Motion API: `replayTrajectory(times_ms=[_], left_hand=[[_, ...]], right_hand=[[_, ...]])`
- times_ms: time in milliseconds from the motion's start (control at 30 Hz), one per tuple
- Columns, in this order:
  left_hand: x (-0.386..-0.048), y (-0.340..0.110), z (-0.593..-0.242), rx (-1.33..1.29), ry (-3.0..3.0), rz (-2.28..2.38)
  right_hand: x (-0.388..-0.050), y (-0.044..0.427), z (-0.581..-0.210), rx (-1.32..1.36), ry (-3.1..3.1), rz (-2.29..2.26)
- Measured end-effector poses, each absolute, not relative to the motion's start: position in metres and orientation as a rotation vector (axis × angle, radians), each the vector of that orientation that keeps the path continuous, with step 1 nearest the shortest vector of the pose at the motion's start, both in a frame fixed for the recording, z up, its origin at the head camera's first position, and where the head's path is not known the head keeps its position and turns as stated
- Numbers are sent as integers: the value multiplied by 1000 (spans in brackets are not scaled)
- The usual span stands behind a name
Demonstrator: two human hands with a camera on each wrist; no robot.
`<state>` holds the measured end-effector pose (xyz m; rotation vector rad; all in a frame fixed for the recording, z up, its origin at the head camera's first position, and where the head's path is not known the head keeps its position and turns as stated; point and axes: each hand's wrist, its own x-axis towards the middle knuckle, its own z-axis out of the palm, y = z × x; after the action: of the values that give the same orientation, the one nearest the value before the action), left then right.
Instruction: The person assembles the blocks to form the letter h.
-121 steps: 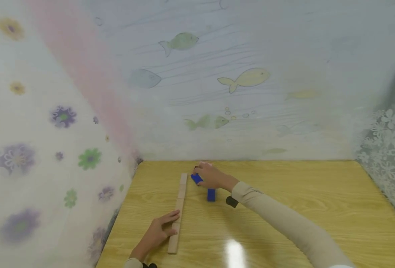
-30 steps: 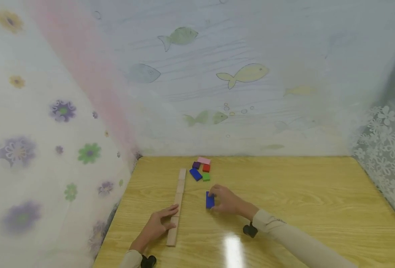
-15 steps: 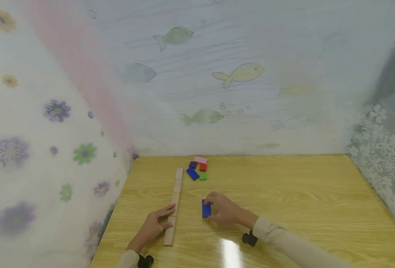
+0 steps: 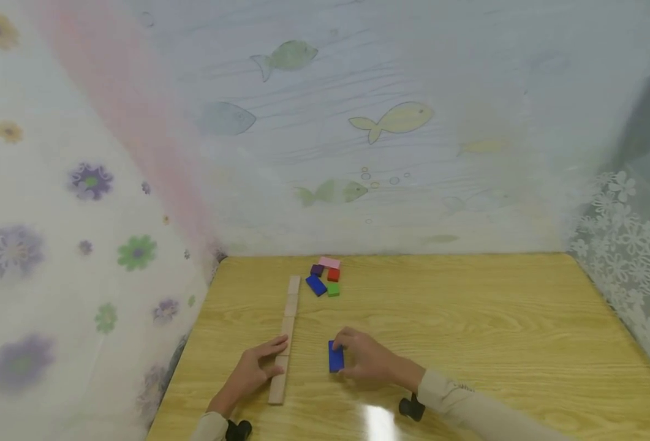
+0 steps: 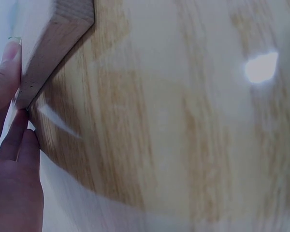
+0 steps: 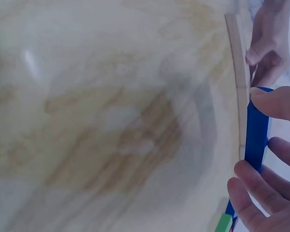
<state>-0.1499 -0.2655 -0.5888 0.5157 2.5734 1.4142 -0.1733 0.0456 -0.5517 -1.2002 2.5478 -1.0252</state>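
A row of plain wooden blocks (image 4: 291,305) lies end to end on the left of the table, running from front to back. My left hand (image 4: 249,372) rests against its near half, with fairly straight fingers on the blocks and the thumb at the left side. To the right of the row, my right hand (image 4: 370,359) pinches a flat blue block (image 4: 334,360) by its two ends. In the right wrist view the blue block (image 6: 256,135) sits between thumb and fingertips. The left wrist view shows one wooden block (image 5: 55,46) close up beside the hand.
At the back, near the row's far end, lies a loose group: a second blue block (image 4: 316,285), a green block (image 4: 332,290), a red block (image 4: 333,275), a dark purple block (image 4: 317,270) and a pink block (image 4: 329,263). A patterned wall (image 4: 391,233) stands behind the table.
My right hand has left the other blue block at the back, taken hold of the nearer blue block and brought it toward the table's front. My left hand has stayed at the wooden row.
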Motion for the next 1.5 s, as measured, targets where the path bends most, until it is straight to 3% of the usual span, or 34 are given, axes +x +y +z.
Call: replayTrajectory(times_ms=[367, 667, 933, 1033, 1267, 1500], left_hand=[[-153, -258, -589, 613, 2651, 1401], [-141, -249, -556, 603, 2606, 1402], [-140, -249, -548, 581, 2567, 1422], [-141, -251, -549, 550, 2553, 1413], [-148, -263, -586, 556, 2586, 1416], [-149, -265, -589, 601, 2608, 1410]], right_hand=[[-152, 46, -557, -1119, 2491, -1086], [-138, 39, -564, -1120, 2454, -1088], [-129, 34, -564, -1115, 2467, -1076], [-127, 32, -568, -1090, 2460, -1090], [-125, 31, -574, -1011, 2428, -1111], [-120, 29, -575, -1022, 2501, -1052]])
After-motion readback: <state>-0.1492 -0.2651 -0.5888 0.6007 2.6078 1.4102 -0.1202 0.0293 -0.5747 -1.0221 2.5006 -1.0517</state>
